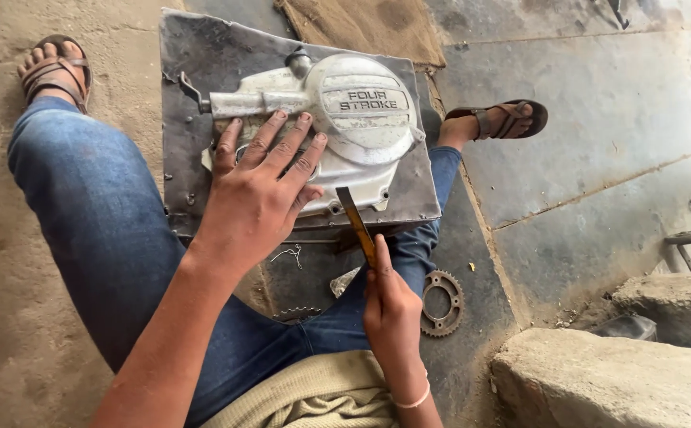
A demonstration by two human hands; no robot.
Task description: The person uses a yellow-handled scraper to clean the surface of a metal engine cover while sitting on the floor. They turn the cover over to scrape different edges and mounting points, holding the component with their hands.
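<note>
Pinning the rigid, heavy-looking engine cover flat with my spread left hand, right hand clenched around the flat blade at its lower edge.

Engine cover lies on a metal plate, upper centre of frame. Left hand rests flat on the cover's lower left part. Right hand, lower centre, holds a flat tool whose tip meets the cover's lower edge, possibly under it. Sprocket on the floor just right of that hand. Cloth beyond the plate, top centre. Stone blocks lower right.
</note>
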